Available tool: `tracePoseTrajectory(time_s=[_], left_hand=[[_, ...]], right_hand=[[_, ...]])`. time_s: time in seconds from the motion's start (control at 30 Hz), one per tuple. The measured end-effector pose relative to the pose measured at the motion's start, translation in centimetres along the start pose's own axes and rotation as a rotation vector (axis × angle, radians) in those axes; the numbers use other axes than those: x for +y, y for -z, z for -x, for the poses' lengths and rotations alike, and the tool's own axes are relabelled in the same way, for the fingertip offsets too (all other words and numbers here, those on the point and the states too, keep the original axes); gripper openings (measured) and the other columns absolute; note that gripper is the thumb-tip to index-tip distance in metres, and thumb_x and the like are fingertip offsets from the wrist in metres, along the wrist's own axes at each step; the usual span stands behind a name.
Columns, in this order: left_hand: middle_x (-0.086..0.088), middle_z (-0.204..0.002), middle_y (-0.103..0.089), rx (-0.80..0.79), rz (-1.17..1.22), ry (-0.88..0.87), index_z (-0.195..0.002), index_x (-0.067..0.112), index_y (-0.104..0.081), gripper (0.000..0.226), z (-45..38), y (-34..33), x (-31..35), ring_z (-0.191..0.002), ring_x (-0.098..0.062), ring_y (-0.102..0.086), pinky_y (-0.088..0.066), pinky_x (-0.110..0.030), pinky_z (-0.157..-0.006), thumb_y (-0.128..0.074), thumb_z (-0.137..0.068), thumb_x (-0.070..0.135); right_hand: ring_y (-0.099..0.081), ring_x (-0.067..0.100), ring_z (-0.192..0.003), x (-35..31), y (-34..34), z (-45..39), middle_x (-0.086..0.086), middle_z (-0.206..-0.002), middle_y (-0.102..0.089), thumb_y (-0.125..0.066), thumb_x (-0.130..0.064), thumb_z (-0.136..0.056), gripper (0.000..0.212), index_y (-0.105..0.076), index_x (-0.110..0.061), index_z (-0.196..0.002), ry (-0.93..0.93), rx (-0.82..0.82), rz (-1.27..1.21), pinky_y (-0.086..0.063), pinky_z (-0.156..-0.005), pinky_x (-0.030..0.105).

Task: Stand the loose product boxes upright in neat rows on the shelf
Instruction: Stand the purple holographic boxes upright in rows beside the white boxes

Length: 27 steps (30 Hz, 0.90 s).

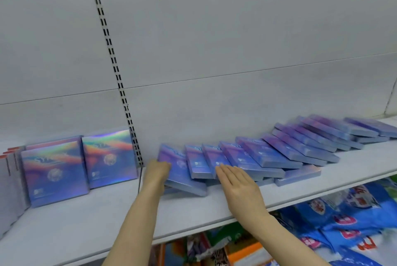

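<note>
While the shelf [214, 212] carries a long slumped run of blue-violet product boxes [290, 149], the step in hand appears to be gathering the nearest few for righting. Nearest the shelf's front edge, the right hand [238, 188] lies flat, fingers straight and pressed together, its fingertips touching the lower face of the third leaning box [211, 158]. Just left of it, the left hand [158, 170] curls round the left edge of the first leaning box [178, 169], which tilts back with its lower corner raised off the shelf; how far the fingers wrap behind cannot be told. Farther along the shelf to the right, the remaining boxes lie overlapped like fallen dominoes, nearly flat at the far end. Left of the slotted upright [116, 72], two holographic boxes [81, 164] already stand upright, facing forward.

Judgement: early stage; most of the run is unsorted. The next move calls for tipping the gripped box vertical while the flat hand steadies its neighbours, lest the overlapped boxes slide forward off the shelf.
</note>
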<state>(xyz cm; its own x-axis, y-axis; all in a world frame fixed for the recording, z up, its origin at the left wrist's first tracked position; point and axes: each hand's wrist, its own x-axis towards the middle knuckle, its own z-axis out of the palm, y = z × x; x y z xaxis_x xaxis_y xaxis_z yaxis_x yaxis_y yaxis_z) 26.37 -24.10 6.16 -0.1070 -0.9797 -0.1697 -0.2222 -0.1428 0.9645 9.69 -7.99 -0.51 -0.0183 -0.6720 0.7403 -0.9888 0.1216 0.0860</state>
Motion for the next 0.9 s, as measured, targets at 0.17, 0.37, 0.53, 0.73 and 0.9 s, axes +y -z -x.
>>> tracePoseTrajectory(time_s=[0.17, 0.37, 0.53, 0.73, 0.9], left_hand=[[-0.011, -0.103, -0.067, 0.208, 0.208, -0.135, -0.110, 0.016, -0.058, 0.038, 3.3, 5.8, -0.8, -0.088, -0.031, -0.063, -0.053, -0.052, -0.086, -0.063, -0.073, 0.022], [0.004, -0.087, -0.062, 0.261, 0.597, -0.146, -0.113, 0.019, -0.055, 0.023, 5.9, 8.6, -1.5, -0.071, -0.015, -0.058, -0.045, -0.030, -0.065, -0.054, -0.096, 0.004], [0.005, -0.088, -0.063, 0.235, 0.653, -0.165, -0.107, 0.021, -0.057, 0.019, 5.4, 9.4, -0.9, -0.071, -0.012, -0.059, -0.046, -0.029, -0.063, -0.055, -0.096, 0.006], [0.006, -0.092, -0.063, 0.147, 0.674, -0.159, -0.114, 0.023, -0.056, 0.021, 4.1, 9.7, -1.8, -0.074, -0.011, -0.060, -0.046, -0.029, -0.065, -0.055, -0.097, 0.010], [0.010, -0.073, -0.056, 0.077, 0.662, -0.148, -0.089, 0.024, -0.054, 0.015, 3.0, 10.9, -3.0, -0.064, -0.008, -0.053, -0.040, -0.022, -0.054, -0.049, -0.101, 0.016]], right_hand=[[-0.072, 0.024, -0.091, 0.2, -0.4, -2.2, 0.011, -0.101, -0.074, -0.090, -0.003, -0.035, 0.072, -0.074, -0.004, -0.105, -0.038, -0.057, 0.013, -0.057, -0.079, 0.038], [-0.074, 0.023, -0.079, -1.9, -0.2, -2.6, 0.009, -0.088, -0.076, -0.085, 0.002, -0.039, 0.056, -0.078, -0.004, -0.094, 0.017, 0.079, -0.096, -0.059, -0.061, 0.032], [-0.073, 0.022, -0.084, -7.5, 0.0, -0.5, 0.005, -0.090, -0.076, -0.052, -0.009, -0.080, 0.027, -0.078, -0.010, -0.088, 0.153, 0.212, -0.137, -0.057, -0.068, 0.030], [-0.067, 0.015, -0.099, -9.9, 1.1, 0.0, -0.009, -0.095, -0.074, -0.056, -0.058, -0.079, 0.040, -0.076, -0.025, -0.084, -0.117, 0.085, -0.304, -0.053, -0.079, 0.029], [-0.043, 0.037, -0.121, -8.2, 3.3, -2.1, 0.013, -0.144, -0.030, -0.055, -0.083, -0.066, 0.106, -0.026, -0.021, -0.147, -0.727, -0.552, -0.115, -0.041, -0.099, 0.042]])
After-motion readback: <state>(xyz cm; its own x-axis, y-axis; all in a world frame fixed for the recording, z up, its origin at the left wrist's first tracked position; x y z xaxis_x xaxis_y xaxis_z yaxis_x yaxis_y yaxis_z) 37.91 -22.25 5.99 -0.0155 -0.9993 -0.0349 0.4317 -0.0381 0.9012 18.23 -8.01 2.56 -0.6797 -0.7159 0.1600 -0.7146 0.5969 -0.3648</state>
